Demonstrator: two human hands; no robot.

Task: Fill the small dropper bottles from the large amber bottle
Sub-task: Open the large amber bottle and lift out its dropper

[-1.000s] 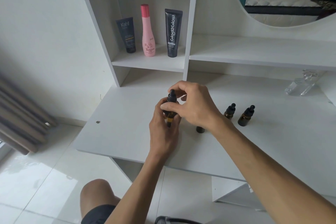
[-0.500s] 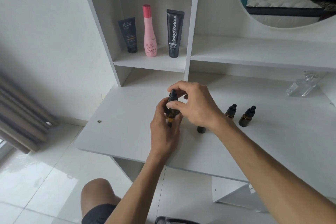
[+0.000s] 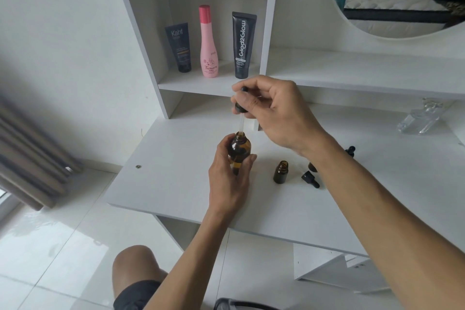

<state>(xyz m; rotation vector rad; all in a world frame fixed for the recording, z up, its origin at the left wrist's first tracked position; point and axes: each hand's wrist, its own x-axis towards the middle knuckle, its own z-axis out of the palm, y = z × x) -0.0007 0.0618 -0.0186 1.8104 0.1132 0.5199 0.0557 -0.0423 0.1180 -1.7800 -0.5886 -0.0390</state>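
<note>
The black-capped dropper with its clear glass pipette point(image 3: 241, 118), screwed on a second ago, is now lifted out, tip just above the large amber glass bottle point(image 3: 239, 152). The right hand point(image 3: 274, 113) pinches its cap; the left hand point(image 3: 227, 176) grasps that bottle. Right of it, an uncapped small amber bottle point(image 3: 281, 172) waits, likely next for filling.

Head-worn wide view, close, down onto white desk point(image 3: 176, 184)

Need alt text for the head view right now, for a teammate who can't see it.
Left hand grips the large amber bottle above the white desk while the right hand pinches its dropper, glass tip at the bottle's mouth. An uncapped small bottle stands nearby.
</note>
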